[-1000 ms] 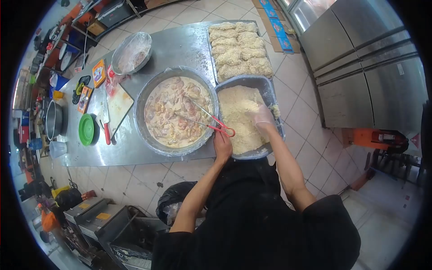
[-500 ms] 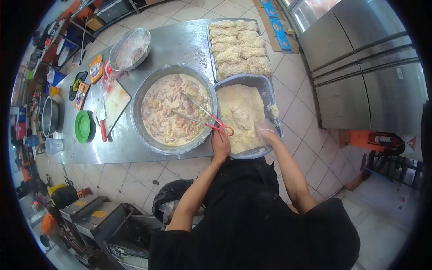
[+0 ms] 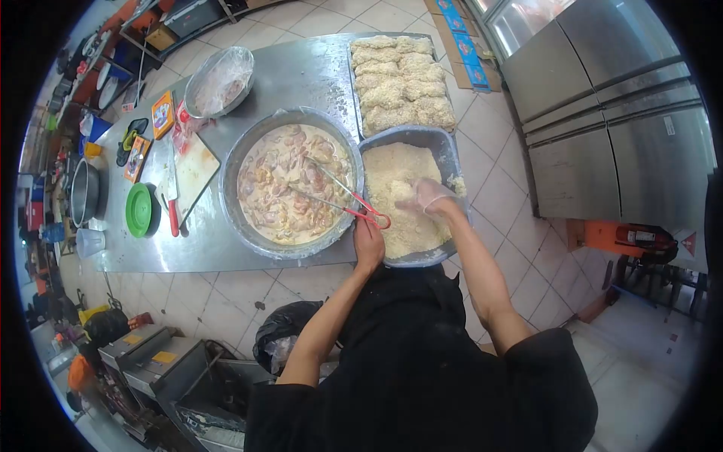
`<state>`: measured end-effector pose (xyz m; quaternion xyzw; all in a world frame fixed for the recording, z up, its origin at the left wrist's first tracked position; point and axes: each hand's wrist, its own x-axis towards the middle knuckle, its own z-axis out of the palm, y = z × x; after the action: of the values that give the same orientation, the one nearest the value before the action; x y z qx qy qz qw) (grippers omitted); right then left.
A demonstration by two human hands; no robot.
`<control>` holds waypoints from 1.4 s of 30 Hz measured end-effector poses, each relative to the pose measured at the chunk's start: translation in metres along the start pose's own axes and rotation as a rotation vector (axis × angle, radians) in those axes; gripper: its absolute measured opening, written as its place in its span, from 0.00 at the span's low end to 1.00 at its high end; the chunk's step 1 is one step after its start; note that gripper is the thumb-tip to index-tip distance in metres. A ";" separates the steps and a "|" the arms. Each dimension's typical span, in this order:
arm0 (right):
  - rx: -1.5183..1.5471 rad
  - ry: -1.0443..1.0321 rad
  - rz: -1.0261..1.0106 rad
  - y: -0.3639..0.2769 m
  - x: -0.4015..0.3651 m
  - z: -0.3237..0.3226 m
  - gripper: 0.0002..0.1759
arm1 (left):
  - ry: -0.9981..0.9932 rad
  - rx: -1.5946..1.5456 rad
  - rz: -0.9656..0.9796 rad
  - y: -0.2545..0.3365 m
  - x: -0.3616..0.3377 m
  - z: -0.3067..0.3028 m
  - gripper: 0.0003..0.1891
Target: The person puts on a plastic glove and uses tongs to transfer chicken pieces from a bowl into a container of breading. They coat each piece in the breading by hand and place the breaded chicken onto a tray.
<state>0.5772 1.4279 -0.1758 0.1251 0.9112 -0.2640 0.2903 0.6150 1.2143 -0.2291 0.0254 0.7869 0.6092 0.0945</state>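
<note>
- Steel table [image 3: 301,75]: long worktop that carries everything listed below.
- Far left end: a metal pot [image 3: 83,193], a green lid [image 3: 139,211], a red-handled knife [image 3: 172,197] lying on a pale cutting board [image 3: 197,167], and behind them a film-covered bowl [image 3: 218,81].
- Large metal bowl [image 3: 224,181]: at the near edge of the table, filled with chicken pieces [image 3: 282,188] in pale batter.
- Tongs [image 3: 343,197]: red-handled, arms splayed, tips down among the battered pieces, handle end over the bowl's right rim.
- Left hand [image 3: 369,245]: bare, closed on the handle end of the tongs, at the table edge between bowl and tub.
- Grey tub [image 3: 410,134]: touching the bowl's right side, holding a bed of breadcrumbs [image 3: 399,169].
- Right hand [image 3: 425,196]: gloved, fingers extended and laid flat on the crumbs in the tub. No closed hold shows, and anything under the palm is hidden.
- Tray [image 3: 352,83]: just behind the tub, packed with crumbed pieces [image 3: 399,83].
- Steel refrigerator [image 3: 617,113]: on the floor, well apart to the right.
- Step in hand, as judged: coating in crumbs, with the tongs parked in the batter.
- Next move, as judged: it calls for pinching the tongs on one piece, letting it drain, and carrying it over the rims into the crumbs.
</note>
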 end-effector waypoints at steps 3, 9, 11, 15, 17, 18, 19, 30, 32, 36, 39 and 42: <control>0.016 -0.202 0.117 -0.019 -0.014 -0.036 0.39 | 0.016 0.013 0.034 0.001 0.001 -0.001 0.18; 0.703 0.080 -0.131 0.022 -0.016 -0.013 0.28 | 0.005 0.024 0.004 -0.003 0.000 0.000 0.18; 0.739 0.094 -0.151 0.024 -0.014 -0.015 0.28 | 0.012 0.020 0.007 -0.009 -0.002 0.001 0.18; 1.028 0.189 0.130 -0.006 -0.031 -0.034 0.27 | 0.022 0.048 0.012 -0.010 -0.003 0.001 0.18; 1.001 0.140 0.090 0.018 -0.018 -0.009 0.26 | -0.004 0.054 -0.046 -0.005 -0.005 -0.001 0.18; 0.972 0.082 0.054 0.026 -0.010 -0.003 0.25 | 0.000 0.054 -0.034 -0.006 -0.004 -0.001 0.18; 0.967 0.046 0.036 0.015 -0.019 -0.020 0.24 | -0.011 0.054 -0.048 -0.010 -0.005 -0.001 0.18; 0.308 0.001 -0.323 -0.017 0.106 -0.205 0.33 | 0.068 0.062 -0.007 -0.018 -0.009 0.001 0.14; -0.122 0.042 -0.453 -0.029 0.159 -0.238 0.37 | 0.065 0.065 0.004 -0.017 -0.008 0.001 0.14; -0.370 -0.062 -0.438 -0.065 0.220 -0.248 0.35 | 0.081 0.132 0.078 -0.018 -0.008 0.001 0.12; -0.332 0.040 -0.532 -0.066 0.232 -0.229 0.32 | 0.052 0.089 0.026 -0.010 -0.007 -0.001 0.12; -0.417 0.138 -0.520 -0.077 0.212 -0.220 0.27 | 0.079 0.067 -0.040 -0.010 -0.010 0.000 0.12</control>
<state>0.2759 1.5012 -0.1186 -0.1558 0.9645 -0.1281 0.1704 0.6252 1.2107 -0.2378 -0.0111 0.8103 0.5812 0.0747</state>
